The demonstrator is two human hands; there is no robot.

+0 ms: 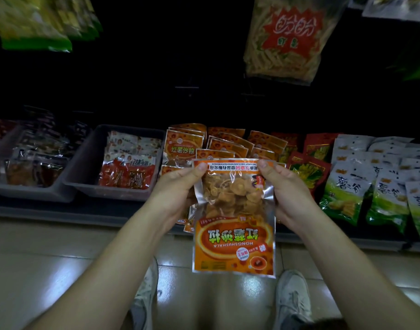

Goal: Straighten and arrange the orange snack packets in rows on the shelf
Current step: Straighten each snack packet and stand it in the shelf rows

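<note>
Left hand, right hand; pinch grips

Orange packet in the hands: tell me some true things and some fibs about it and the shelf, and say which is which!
1. The left hand and right hand both hold the orange packet. True.
2. Its label reads upside down. True.
3. The grey tub holds green packets. False: it holds red-and-white packets.
4. The spare orange packets lie on the floor. False: they lie on the shelf.
</note>
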